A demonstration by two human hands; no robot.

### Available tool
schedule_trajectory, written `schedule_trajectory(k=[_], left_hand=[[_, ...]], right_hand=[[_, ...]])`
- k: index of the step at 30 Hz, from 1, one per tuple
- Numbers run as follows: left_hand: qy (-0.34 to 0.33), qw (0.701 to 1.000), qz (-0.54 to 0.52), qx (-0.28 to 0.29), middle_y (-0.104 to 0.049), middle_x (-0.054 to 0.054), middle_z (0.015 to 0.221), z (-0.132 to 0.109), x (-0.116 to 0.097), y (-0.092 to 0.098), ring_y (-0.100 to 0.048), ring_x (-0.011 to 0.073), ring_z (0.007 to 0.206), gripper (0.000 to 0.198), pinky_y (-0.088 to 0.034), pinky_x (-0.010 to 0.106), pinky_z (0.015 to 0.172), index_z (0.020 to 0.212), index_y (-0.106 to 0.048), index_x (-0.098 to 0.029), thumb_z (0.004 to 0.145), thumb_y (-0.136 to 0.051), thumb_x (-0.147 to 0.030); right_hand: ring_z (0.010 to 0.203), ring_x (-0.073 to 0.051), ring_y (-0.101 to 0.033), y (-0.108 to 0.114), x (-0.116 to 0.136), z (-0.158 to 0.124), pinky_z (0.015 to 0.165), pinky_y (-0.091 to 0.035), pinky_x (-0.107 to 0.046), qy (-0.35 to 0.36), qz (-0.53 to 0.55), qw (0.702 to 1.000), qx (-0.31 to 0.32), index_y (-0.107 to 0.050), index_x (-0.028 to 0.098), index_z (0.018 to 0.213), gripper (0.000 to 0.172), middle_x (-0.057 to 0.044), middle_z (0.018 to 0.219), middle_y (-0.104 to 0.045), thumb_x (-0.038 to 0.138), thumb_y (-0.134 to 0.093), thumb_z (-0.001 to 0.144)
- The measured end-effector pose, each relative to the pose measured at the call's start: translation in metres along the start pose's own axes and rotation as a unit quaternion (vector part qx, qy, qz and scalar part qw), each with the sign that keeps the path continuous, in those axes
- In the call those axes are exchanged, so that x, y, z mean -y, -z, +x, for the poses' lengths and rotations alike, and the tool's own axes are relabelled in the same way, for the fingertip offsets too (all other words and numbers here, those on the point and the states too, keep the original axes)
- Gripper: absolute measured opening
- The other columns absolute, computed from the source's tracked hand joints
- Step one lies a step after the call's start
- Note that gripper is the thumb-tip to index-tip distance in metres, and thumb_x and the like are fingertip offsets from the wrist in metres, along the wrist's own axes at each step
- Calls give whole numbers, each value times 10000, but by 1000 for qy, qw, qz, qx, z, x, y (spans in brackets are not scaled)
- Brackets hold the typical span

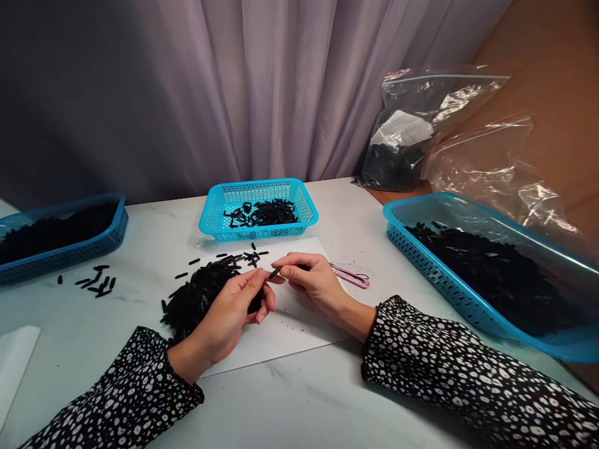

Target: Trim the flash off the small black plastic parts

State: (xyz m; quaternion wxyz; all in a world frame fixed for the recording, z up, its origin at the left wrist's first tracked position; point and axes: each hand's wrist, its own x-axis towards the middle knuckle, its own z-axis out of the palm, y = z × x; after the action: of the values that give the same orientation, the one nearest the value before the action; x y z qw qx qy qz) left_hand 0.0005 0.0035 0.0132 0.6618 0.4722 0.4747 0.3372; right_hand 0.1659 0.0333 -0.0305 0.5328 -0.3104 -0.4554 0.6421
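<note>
A small black piece [275,272] is pinched between the nearly closed fingertips of the left hand [241,302] and right hand [314,280], with a black pile [199,298] spread at nine o'clock.

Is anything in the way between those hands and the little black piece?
Nothing visible. The left hand and right hand already meet at the black piece, fingers right at it. The dark pile is off beside the left hand.

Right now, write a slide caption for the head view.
Left hand and right hand meet at a small black piece above white paper, near a loose black pile.
</note>
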Motion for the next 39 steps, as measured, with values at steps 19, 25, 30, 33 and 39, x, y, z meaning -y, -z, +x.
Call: schedule_trajectory(k=[19, 25, 30, 33, 39], left_hand=[[-80, 996, -3, -37, -591, -6, 575, -3, -6, 4, -382, 60, 458, 296, -235, 210, 454, 658, -601, -165, 829, -664, -399], [-91, 995, 20, -47, -608, -10, 595, 0, -1, 4, -406, 53, 443, 296, -253, 211, 464, 689, -610, -160, 838, -657, -411], [-100, 993, 40, -42, -603, -10, 613, 8, 7, 4, -435, 68, 464, 318, -293, 221, 475, 699, -642, -158, 824, -677, -449], [-83, 996, 9, -41, -595, -13, 618, 12, 9, 2, -429, 69, 485, 298, -294, 217, 482, 745, -679, -155, 795, -713, -447], [-61, 992, -97, -46, -639, 10, 750, 21, 10, -4, -505, 87, 626, 199, -393, 208, 594, 876, -694, -154, 794, -724, -333]], right_hand=[[519, -133, -336, 18, 17, 9, 547, -271, -298, 197, -389, 896, -81, -544, 234, 703, 281, 50, 553, -411, 401, -587, 925], [492, -110, -290, -1, 12, 0, 486, -210, -275, 63, -168, 984, -12, -665, 201, 797, 388, 66, 530, -367, 584, -633, 847], [455, -67, -211, -19, 6, -6, 451, -116, -260, -66, -3, 998, -2, -675, 168, 772, 378, 68, 533, -441, 519, -798, 705], [460, -61, -192, -19, 5, -3, 450, -98, -257, -118, 65, 991, 1, -705, 151, 814, 418, 74, 528, -433, 523, -823, 665], [477, -71, -147, -8, 1, 11, 451, -80, -254, -124, 136, 983, -3, -731, 162, 969, 392, 96, 507, -359, 435, -823, 703]])
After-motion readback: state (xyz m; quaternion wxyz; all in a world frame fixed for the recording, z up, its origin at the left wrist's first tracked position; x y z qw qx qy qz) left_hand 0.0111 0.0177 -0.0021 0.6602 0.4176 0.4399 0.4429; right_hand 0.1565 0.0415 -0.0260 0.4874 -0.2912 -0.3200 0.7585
